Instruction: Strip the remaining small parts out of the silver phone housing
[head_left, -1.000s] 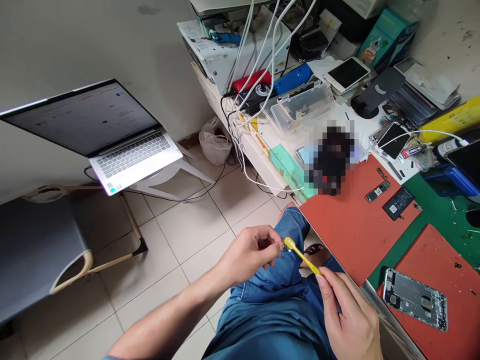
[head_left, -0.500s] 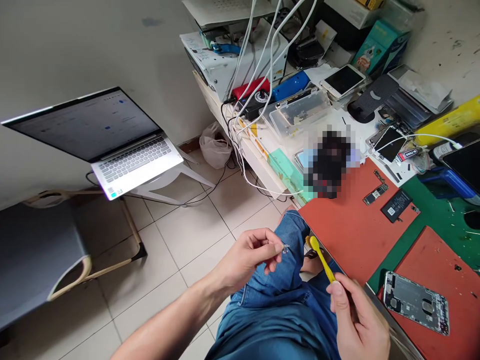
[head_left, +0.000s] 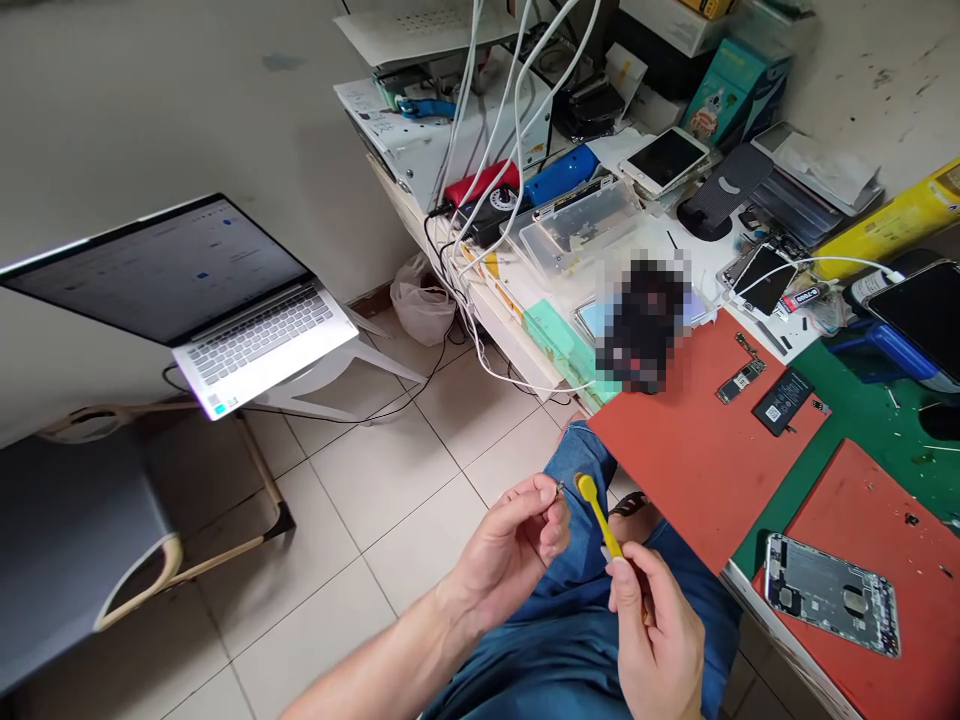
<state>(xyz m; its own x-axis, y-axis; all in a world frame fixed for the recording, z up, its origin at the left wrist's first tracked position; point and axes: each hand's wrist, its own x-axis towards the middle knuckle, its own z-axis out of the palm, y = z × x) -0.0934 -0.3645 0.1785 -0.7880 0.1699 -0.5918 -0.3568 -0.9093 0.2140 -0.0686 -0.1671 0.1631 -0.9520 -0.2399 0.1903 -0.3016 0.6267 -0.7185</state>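
Observation:
Over my lap, my left hand [head_left: 521, 530] pinches a tiny part [head_left: 559, 488] between thumb and fingertips; it is too small to name. My right hand [head_left: 656, 620] is closed around the handle of a yellow brush [head_left: 600, 515]. The brush head, with short brownish bristles on its left side, is just right of the tiny part, with a small gap between them. On the red mat at the right lies an opened phone housing [head_left: 832, 595]. Farther back on another red mat [head_left: 675, 450] are a phone logic board [head_left: 741, 380] and a black battery [head_left: 784, 402].
A laptop [head_left: 262, 330] stands on a white stool at the left, beside a grey folding chair [head_left: 82, 540]. White cables [head_left: 517, 110] hang over the bench's left end. Phones, a clear plastic box [head_left: 581, 230] and a yellow roll [head_left: 892, 220] crowd the back. Something pixelated covers the bench's middle.
My right hand has brought the brush left, closer to my left hand. My left hand has turned a little, still pinching the tiny part. The whole view has shifted slightly.

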